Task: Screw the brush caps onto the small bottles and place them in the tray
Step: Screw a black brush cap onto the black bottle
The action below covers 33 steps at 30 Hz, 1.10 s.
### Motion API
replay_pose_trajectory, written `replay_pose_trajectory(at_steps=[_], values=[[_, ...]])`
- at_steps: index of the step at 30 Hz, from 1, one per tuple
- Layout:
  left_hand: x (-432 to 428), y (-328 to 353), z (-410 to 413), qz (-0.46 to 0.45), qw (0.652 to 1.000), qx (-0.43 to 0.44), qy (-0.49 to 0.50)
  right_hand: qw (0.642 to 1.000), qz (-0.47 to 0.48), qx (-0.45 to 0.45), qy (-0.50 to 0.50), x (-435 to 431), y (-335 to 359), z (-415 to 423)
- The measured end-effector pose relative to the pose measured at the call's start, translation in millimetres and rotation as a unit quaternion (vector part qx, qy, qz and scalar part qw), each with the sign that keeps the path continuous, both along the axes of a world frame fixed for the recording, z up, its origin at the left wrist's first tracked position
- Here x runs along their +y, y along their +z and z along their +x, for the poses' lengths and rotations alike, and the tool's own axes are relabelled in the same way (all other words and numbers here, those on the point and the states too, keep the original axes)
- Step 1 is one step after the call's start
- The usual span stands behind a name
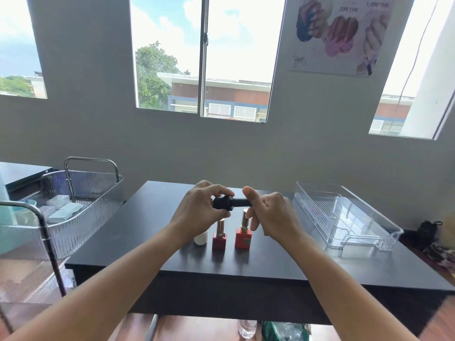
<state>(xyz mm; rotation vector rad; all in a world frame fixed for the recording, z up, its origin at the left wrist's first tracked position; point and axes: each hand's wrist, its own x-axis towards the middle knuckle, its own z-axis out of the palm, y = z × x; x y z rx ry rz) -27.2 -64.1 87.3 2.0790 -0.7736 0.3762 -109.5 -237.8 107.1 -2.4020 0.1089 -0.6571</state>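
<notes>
A small black bottle (222,202) is held sideways above the dark table (152,217), gripped in the fingers of my left hand (197,210). My right hand (269,215) pinches its black brush cap (242,203), which is joined to the bottle's neck. Below my hands stand two red bottles with gold caps, one (218,236) to the left and one (243,233) to the right. A small white bottle (200,238) stands beside them, partly hidden by my left wrist. The clear plastic tray (344,217) lies on the table's right side with nothing in it.
A clear ribbed trolley basket (81,193) with metal handles stands left of the table, holding pale boxes. A dark bag (428,232) lies past the tray at the right. Under the table sit a water bottle (247,328) and a green bag (283,329).
</notes>
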Motion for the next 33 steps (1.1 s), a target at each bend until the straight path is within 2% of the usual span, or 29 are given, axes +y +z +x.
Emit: replay_pose_trajectory(at_steps=[3, 7, 11, 20, 28, 33], values=[[1.3, -0.6, 1.4, -0.002, 1.000, 0.005, 0.005, 1.000, -0.014, 0.010, 0.026, -1.2, -0.5, -0.2], [2.3, -1.0, 3.2, -0.004, 1.000, 0.010, 0.007, 0.996, -0.039, -0.037, 0.067, -4.9, -8.2, 2.0], [1.2, -1.5, 3.7, -0.001, 1.000, 0.004, 0.006, 0.995, -0.040, -0.060, 0.063, -4.7, -8.3, 3.8], [2.3, 1.5, 4.1, 0.012, 1.000, -0.010, 0.014, 0.999, -0.044, 0.002, 0.020, -5.6, -1.1, 3.1], [2.7, 2.2, 2.6, 0.015, 1.000, -0.003, 0.013, 0.990, -0.107, -0.084, 0.043, -14.2, -10.9, 6.9], [1.4, 5.3, -0.1, 0.016, 1.000, -0.011, 0.009, 0.992, -0.103, -0.054, 0.037, -13.5, -9.3, 7.3]])
